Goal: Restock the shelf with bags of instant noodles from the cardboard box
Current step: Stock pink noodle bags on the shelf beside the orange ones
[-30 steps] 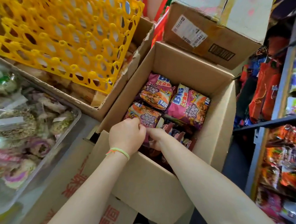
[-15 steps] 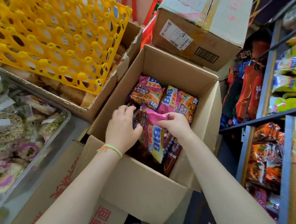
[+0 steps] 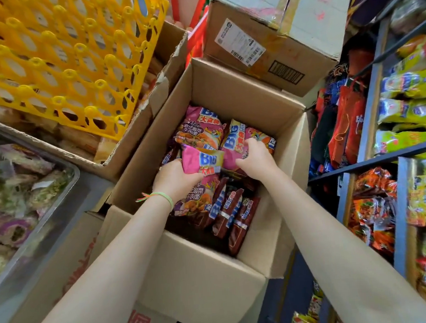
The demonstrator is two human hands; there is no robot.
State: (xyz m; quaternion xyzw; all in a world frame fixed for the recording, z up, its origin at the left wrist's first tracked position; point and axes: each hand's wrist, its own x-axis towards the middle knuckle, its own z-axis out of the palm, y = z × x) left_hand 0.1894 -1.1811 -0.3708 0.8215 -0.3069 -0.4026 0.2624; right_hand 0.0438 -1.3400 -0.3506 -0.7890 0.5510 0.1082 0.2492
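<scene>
Head view: the bags of instant noodles sit inside the open cardboard box (image 3: 193,258), and two of them are in hand. The left hand (image 3: 176,180) has its fingers curled round the crumpled end of a pink bag (image 3: 203,160), which hangs down over the dark red bags (image 3: 231,210) standing on edge at the near side of the box. The right hand (image 3: 254,158) grips the edge of a second pink bag (image 3: 235,140) lying flat toward the far wall, beside a third bag (image 3: 199,128) that lies untouched. A green wristband (image 3: 162,196) circles the left wrist.

As I read it, this is the picking-up step: both hands are gathering bags, and nothing has gone to the shelf yet. The next move would call for lifting both bags clear of the box walls and swinging them to the right, where the blue metal shelf (image 3: 370,115) already holds yellow-green packets (image 3: 412,112) above and orange packets (image 3: 374,205) below; a matching gap has to be found there.

Around the box: a taped carton (image 3: 271,43) behind it, a yellow plastic crate (image 3: 55,53) resting in another carton on the left, and a metal tray (image 3: 47,221) of wrapped goods nearer left.
</scene>
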